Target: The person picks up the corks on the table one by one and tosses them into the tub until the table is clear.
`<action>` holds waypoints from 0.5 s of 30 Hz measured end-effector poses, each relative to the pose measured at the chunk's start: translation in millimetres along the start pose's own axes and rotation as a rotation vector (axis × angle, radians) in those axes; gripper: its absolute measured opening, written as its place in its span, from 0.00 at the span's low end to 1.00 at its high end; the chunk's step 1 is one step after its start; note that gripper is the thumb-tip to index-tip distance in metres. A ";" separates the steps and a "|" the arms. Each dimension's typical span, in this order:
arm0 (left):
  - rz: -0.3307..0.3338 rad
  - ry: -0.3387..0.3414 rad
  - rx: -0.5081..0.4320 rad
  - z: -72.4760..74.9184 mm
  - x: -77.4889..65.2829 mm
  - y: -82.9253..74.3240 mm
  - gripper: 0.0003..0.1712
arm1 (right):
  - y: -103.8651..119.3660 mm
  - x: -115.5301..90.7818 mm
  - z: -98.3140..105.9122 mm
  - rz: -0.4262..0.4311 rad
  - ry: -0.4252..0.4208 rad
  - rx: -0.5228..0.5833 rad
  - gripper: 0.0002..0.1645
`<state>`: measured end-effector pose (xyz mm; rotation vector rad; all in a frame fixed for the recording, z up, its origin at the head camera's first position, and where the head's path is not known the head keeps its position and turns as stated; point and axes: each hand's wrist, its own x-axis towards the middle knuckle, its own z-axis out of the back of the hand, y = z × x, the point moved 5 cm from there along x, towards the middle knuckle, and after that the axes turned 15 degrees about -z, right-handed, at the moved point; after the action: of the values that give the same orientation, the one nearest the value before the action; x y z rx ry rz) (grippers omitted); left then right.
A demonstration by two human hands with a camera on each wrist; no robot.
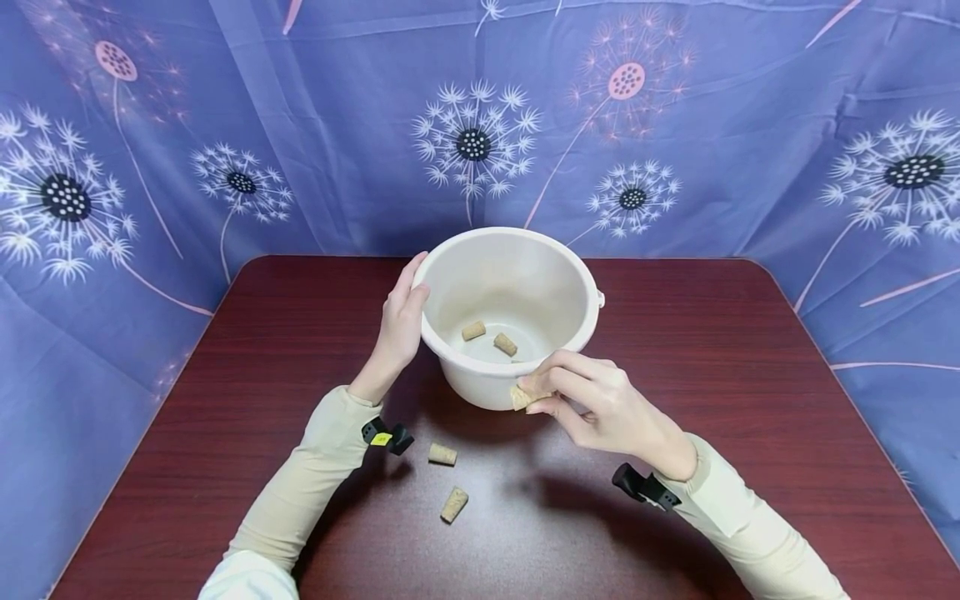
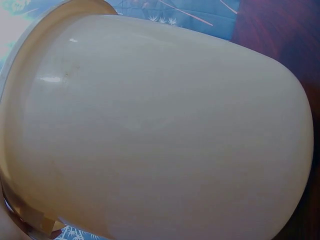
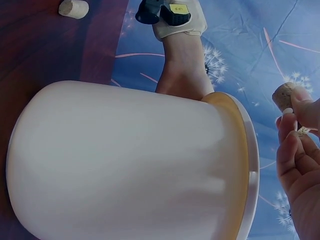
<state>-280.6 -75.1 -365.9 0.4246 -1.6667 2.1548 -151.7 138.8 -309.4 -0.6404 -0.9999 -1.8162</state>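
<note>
A white plastic bucket (image 1: 480, 385) stands on the table, its mouth facing up toward me. My left hand (image 1: 402, 321) holds its left rim, with the thumb at the edge and the fingers along the outside. Two corks, one of them a cork (image 1: 473, 331) on the left, lie on the bucket's floor, and a sliver of another shows behind the near rim. Just outside the near right rim, my right hand (image 1: 592, 400) pinches a cork (image 3: 283, 96) between thumb and fingers. A second pale piece (image 3: 303, 131) shows among those fingers, mostly hidden.
Two loose corks lie on the dark red wooden table (image 1: 315, 283) in front of the bucket: an upper cork (image 1: 442, 454) and a lower cork (image 1: 453, 505). A blue dandelion-print cloth (image 1: 360, 167) hangs behind and beside the table.
</note>
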 end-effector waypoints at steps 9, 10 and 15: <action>0.010 0.002 -0.003 -0.1 0.1 -1.1 0.29 | -1.6 2.2 2.2 -0.012 0.003 -0.024 0.09; 0.011 0.001 -0.002 -0.1 0.1 -1.2 0.29 | -1.9 2.4 2.3 -0.016 0.004 -0.024 0.10; 0.008 0.000 -0.005 0.1 0.0 -1.2 0.29 | -2.9 3.5 2.9 -0.030 0.001 -0.037 0.10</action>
<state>-280.1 -74.9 -364.9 0.4177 -1.6759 2.1564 -155.8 140.2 -306.2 -0.6496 -0.9819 -1.8650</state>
